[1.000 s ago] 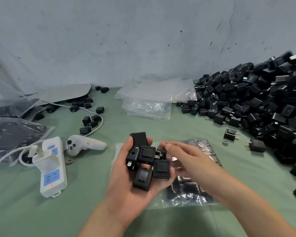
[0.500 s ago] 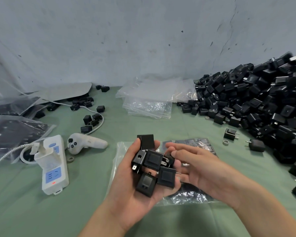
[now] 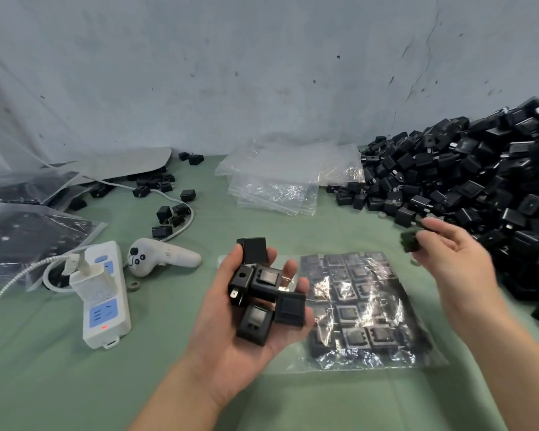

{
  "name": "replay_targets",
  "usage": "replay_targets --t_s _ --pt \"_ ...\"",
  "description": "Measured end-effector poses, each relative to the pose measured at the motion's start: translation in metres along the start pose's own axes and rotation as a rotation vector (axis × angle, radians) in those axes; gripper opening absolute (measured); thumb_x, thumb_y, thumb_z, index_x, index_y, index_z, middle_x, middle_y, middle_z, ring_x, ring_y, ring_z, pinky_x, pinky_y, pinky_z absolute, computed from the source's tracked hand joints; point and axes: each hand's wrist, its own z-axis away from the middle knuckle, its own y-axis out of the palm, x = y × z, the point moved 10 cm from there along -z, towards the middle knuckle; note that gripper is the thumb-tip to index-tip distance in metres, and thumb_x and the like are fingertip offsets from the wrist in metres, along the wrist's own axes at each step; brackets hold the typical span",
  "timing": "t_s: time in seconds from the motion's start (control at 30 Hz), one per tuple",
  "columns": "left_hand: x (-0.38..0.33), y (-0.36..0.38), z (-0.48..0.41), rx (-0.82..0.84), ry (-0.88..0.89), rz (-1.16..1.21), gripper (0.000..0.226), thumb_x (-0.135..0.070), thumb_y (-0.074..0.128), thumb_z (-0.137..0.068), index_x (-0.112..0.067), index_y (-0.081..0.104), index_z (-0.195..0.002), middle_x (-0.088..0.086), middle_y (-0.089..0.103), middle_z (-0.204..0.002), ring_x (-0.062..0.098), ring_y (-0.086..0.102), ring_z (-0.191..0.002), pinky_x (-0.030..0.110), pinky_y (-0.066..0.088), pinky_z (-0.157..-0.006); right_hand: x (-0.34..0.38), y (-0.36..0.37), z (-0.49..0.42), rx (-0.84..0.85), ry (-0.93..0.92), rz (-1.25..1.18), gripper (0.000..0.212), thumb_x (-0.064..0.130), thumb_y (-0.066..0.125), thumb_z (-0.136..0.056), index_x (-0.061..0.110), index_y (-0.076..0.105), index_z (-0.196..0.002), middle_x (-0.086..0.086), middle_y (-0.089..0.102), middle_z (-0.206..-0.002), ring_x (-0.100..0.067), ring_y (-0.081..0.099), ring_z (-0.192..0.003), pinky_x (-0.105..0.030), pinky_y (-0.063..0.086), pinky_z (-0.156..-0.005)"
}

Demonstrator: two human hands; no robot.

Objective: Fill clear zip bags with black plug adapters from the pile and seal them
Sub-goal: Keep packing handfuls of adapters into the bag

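My left hand (image 3: 246,340) is palm up over the green table and cradles several black plug adapters (image 3: 263,286) with its fingers curled around them. My right hand (image 3: 451,256) is blurred, out to the right near the foot of the big adapter pile (image 3: 479,181), and pinches one black adapter (image 3: 410,241) between thumb and fingers. A clear zip bag (image 3: 364,309) lies flat between my hands, filled with rows of adapters. A stack of empty clear bags (image 3: 277,188) lies at the back centre.
A white power strip (image 3: 105,303) with a plugged charger and a white controller (image 3: 159,256) lie at left. Loose adapters (image 3: 168,213) and a cable are scattered behind them. Filled bags (image 3: 22,231) lie at the far left. A grey wall closes the back.
My right hand left the adapters in my left palm and swung right towards the pile, carrying one adapter. My left hand stayed roughly where it was with its adapters.
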Motion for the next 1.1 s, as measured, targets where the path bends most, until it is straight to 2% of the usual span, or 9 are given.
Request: replay_targets --t_s 0.1,0.23,0.4,0.57,0.63,0.73,0.93,1.0,1.1 --pt "-0.005 -0.005 -0.002 -0.025 0.015 0.007 0.039 -0.045 0.075 -0.083 -0.018 0.068 -0.110 0.012 0.066 -0.106 0.031 0.063 -0.093 0.051 0.049 -0.082 0.019 -0.018 -0.001 -0.136 -0.190 0.326 0.027 0.024 0.057 -0.095 0.035 0.061 -0.120 -0.003 0.060 -0.127 -0.010 0.058 -0.106 -0.040 0.048 -0.094" --pt "-0.016 -0.010 -0.007 -0.067 0.078 -0.047 0.038 -0.046 0.075 -0.082 -0.019 0.070 -0.108 0.011 0.066 -0.104 0.029 0.064 -0.089 0.051 0.049 -0.083 0.037 0.005 0.018 -0.040 -0.248 0.140 0.027 0.020 0.050 -0.099 0.039 0.063 -0.115 0.015 0.064 -0.113 0.000 0.058 -0.106 -0.033 0.051 -0.092" --pt "-0.047 0.002 -0.010 -0.203 0.355 -0.398 0.038 -0.055 0.071 -0.082 -0.025 0.074 -0.105 0.007 0.070 -0.099 0.023 0.065 -0.087 0.048 0.053 -0.086 0.023 0.087 0.064 0.348 0.086 -0.244 0.024 0.026 0.049 -0.102 0.035 0.063 -0.120 0.008 0.070 -0.118 -0.010 0.064 -0.113 -0.033 0.051 -0.098" --pt "-0.056 0.048 0.008 -0.208 0.740 -1.002 0.033 -0.058 0.065 -0.081 -0.033 0.067 -0.103 -0.008 0.071 -0.089 0.010 0.066 -0.083 0.020 0.049 -0.066 -0.017 0.160 0.139 0.601 0.560 -0.637 0.036 0.041 0.053 -0.095 0.016 0.071 -0.113 -0.007 0.072 -0.107 -0.023 0.071 -0.095 -0.039 0.057 -0.075" --pt "-0.043 0.059 0.014 -0.180 0.827 -1.315 0.032 -0.053 0.063 -0.081 -0.041 0.061 -0.110 -0.014 0.069 -0.095 0.005 0.066 -0.090 0.015 0.048 -0.075 -0.018 0.167 0.146 0.637 0.604 -0.790 0.033 0.039 0.050 -0.096 0.014 0.072 -0.098 -0.009 0.070 -0.096 -0.022 0.070 -0.086 -0.033 0.058 -0.073" --pt "-0.023 0.068 0.017 -0.178 0.908 -1.687 0.034 -0.052 0.060 -0.079 -0.047 0.053 -0.112 -0.026 0.056 -0.106 0.002 0.054 -0.106 0.029 0.044 -0.092 -0.029 0.165 0.149 0.611 0.690 -0.926 0.032 0.042 0.052 -0.093 0.017 0.070 -0.086 -0.006 0.066 -0.090 -0.021 0.065 -0.093 -0.031 0.051 -0.088" --pt "-0.020 0.063 0.020 -0.169 0.900 -1.545 0.030 -0.052 0.058 -0.082 -0.051 0.051 -0.111 -0.020 0.056 -0.106 0.014 0.057 -0.105 0.050 0.046 -0.096 -0.052 0.159 0.158 0.591 0.787 -0.867 0.036 0.044 0.058 -0.090 0.012 0.073 -0.091 -0.011 0.065 -0.124 -0.024 0.062 -0.121 -0.037 0.042 -0.110" --pt "-0.025 0.059 0.021 -0.246 0.887 -1.416 0.031 -0.061 0.057 -0.080 -0.055 0.050 -0.110 -0.016 0.062 -0.106 0.016 0.064 -0.096 0.046 0.053 -0.088 -0.054 0.161 0.163 0.592 0.808 -0.880 0.035 0.043 0.065 -0.085 0.011 0.073 -0.096 -0.012 0.067 -0.119 -0.027 0.067 -0.110 -0.039 0.046 -0.103" --pt "-0.038 0.065 0.029 -0.328 0.970 -1.308 0.031 -0.061 0.059 -0.080 -0.053 0.054 -0.109 -0.024 0.066 -0.106 0.004 0.065 -0.095 0.023 0.052 -0.083 -0.052 0.165 0.168 0.610 0.847 -0.898 0.028 0.039 0.063 -0.085 0.013 0.074 -0.091 -0.014 0.069 -0.098 -0.030 0.071 -0.087 -0.040 0.055 -0.083"
